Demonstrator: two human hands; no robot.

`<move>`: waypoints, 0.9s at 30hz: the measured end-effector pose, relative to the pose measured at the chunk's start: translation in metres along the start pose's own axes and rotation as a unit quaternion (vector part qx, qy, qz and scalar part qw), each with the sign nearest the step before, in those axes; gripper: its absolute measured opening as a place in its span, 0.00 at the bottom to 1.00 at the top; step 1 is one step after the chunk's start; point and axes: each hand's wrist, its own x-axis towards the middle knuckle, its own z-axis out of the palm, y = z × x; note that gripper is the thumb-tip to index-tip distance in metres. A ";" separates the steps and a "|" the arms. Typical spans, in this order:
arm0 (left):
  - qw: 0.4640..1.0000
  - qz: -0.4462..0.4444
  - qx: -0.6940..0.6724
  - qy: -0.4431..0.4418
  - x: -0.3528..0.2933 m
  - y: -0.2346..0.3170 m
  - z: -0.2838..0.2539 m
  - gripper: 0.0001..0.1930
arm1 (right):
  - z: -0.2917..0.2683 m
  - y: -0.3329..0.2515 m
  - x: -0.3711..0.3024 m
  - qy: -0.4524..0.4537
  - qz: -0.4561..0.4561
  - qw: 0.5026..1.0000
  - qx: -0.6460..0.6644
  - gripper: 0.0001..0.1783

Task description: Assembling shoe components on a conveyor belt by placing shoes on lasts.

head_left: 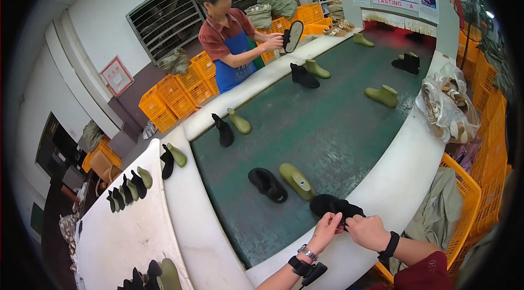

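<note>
At the near edge of the green conveyor, a black shoe point(330, 205) lies with its toe toward the belt. My left hand point(326, 231) pinches at its near end, fingertips together. From the other side my right hand point(369, 232) is closed on the same end, its knuckles up; the exact spot between the fingertips is hidden. Just beyond the held shoe lie an olive-green shoe last point(297, 181) and another black shoe point(267, 184), side by side on the belt.
Pairs of black shoes point(304, 76) and green lasts point(381, 95) are spread along the conveyor point(305, 126). A white side table point(136, 230) at left bears more of them. Across the belt a person point(232, 44) handles a shoe. Orange crates point(464, 202) and bagged shoes point(447, 104) stand at right.
</note>
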 end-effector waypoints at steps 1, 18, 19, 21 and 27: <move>1.000 -0.017 -0.015 0.002 -0.005 -0.001 0.001 0.17 | 0.002 -0.003 -0.002 0.007 0.015 1.000 -0.001 0.05; 0.998 -0.008 0.035 -0.051 -0.007 -0.002 0.009 0.16 | 0.004 0.007 -0.006 0.001 0.034 0.999 0.007 0.20; 0.998 -0.026 0.002 -0.051 -0.006 -0.005 0.007 0.16 | 0.005 0.009 -0.006 0.007 0.023 1.000 0.013 0.20; 0.997 -0.042 -0.031 -0.054 -0.008 -0.005 0.006 0.16 | 0.006 0.010 -0.007 0.015 0.014 1.000 0.017 0.20; 0.996 0.008 0.007 0.088 -0.022 0.001 0.022 0.15 | 0.010 -0.002 -0.009 0.020 0.023 0.999 0.013 0.12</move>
